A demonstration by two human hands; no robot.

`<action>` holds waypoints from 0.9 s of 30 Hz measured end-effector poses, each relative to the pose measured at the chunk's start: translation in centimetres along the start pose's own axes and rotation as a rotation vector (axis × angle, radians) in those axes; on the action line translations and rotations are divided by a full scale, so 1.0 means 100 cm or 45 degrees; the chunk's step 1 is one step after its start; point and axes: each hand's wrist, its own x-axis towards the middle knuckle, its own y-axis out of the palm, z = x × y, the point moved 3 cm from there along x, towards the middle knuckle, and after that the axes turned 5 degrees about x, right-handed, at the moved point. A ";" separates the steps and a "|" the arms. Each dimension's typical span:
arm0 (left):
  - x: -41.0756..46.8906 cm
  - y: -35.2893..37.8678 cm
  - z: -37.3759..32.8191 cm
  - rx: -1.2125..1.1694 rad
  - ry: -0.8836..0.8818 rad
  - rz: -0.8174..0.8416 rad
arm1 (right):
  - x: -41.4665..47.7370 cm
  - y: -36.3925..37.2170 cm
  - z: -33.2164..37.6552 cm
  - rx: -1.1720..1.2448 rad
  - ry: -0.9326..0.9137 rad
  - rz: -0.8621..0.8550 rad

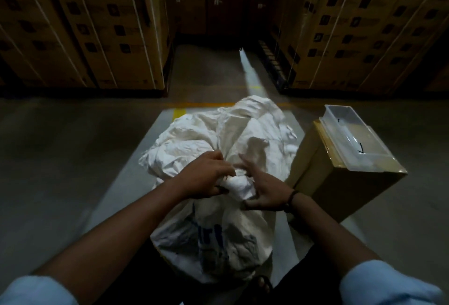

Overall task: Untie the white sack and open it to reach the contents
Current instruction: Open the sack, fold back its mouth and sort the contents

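Note:
A white woven sack [213, 239] with blue print stands on the floor right in front of me. Its neck is twisted into a thick knot [240, 184] near the middle of the view, and the loose top of the sack [243, 129] spreads out beyond it. My left hand [206, 176] grips the left side of the knot with curled fingers. My right hand [264, 190] holds the knot from the right, thumb underneath and fingers stretched over the cloth. The contents of the sack are hidden.
A brown cardboard box [340, 183] stands just right of the sack, with a clear plastic tray [352, 134] on top. Stacks of strapped cartons [85, 25] rise on the left and on the right [364, 25], with a dim aisle [218, 66] between them.

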 end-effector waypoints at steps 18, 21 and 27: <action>0.013 0.004 -0.001 0.176 -0.459 0.455 | -0.004 0.022 0.010 -0.776 -0.266 -0.364; 0.000 0.012 -0.010 0.326 -0.383 0.248 | 0.000 0.013 0.021 -0.098 -0.117 -0.131; -0.016 0.030 -0.024 0.100 -0.421 0.315 | 0.012 0.001 0.013 0.032 0.266 0.184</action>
